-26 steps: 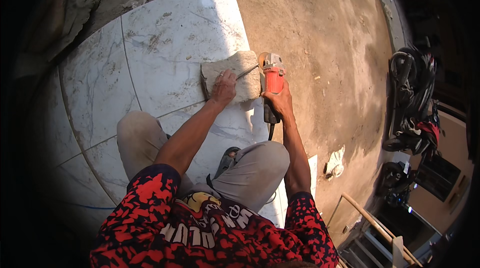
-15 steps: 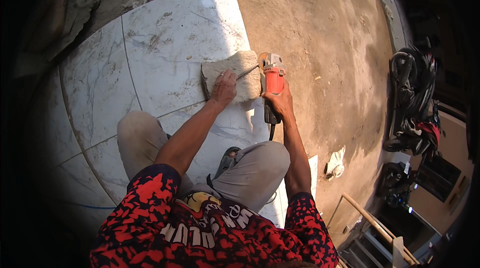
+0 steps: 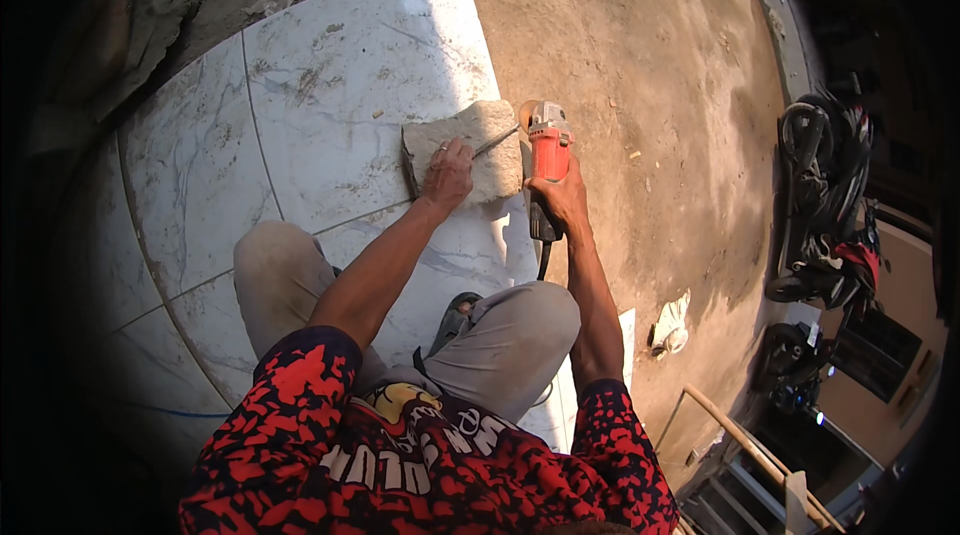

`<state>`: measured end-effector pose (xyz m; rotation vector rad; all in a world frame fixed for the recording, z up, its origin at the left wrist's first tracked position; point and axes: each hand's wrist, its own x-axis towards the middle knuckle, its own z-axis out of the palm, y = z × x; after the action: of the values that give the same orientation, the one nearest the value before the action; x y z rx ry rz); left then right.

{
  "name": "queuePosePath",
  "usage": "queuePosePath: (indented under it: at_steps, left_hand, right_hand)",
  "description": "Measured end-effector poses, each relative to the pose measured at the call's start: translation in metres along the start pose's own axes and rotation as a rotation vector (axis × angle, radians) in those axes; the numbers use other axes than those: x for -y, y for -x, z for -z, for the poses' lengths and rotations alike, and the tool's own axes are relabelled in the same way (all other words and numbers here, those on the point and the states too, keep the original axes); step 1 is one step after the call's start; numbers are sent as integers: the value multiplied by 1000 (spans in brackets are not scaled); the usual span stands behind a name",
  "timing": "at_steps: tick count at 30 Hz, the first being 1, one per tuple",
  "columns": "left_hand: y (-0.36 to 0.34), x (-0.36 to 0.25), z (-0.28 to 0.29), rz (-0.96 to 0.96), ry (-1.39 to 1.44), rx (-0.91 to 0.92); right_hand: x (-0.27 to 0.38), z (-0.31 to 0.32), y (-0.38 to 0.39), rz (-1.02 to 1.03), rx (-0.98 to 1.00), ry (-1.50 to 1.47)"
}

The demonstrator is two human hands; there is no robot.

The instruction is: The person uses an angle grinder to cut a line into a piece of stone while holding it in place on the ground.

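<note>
My right hand [image 3: 563, 195] grips a red angle grinder [image 3: 550, 150] with a grey head and black rear end. Its disc [image 3: 525, 115] faces left, against or very close to the tip of a thin metal rod [image 3: 497, 141]; I cannot tell which. My left hand [image 3: 447, 173] is closed on that rod, pressing it down over a rough, pale stone block [image 3: 490, 170]. Beneath the block lie white marbled tiles [image 3: 345, 85]. The rod's other end is hidden under my left fingers.
Brown bare ground [image 3: 650, 135] borders the tiles on the right, with a crumpled whitish bag [image 3: 671, 325] on it. Motorcycles [image 3: 825, 185] stand at the far right. Wooden poles [image 3: 750, 445] lean at the lower right. The grinder's black cord [image 3: 544, 260] runs toward my knee.
The grinder and my right hand have shifted very slightly. My left hand, the rod and the stone block have kept their places.
</note>
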<state>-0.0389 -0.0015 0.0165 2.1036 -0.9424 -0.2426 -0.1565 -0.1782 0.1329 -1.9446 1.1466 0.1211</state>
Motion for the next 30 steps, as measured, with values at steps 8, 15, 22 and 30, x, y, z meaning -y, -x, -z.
queuePosePath:
  at_steps: [8, 15, 22, 30]
  left_hand:
    - [-1, -1, -2, -3, 13, -10]
    - [0, 0, -2, -5, 13, -11]
    - [2, 1, -1, 2, 8, -16]
    - [0, 1, -2, 1, 4, -8]
  right_hand:
    - [-5, 1, -3, 2, -12, 6]
    - [-4, -1, 2, 22, -10, 9]
    - [-4, -5, 7, 13, 0, -10]
    - [-5, -4, 5, -11, -3, -12]
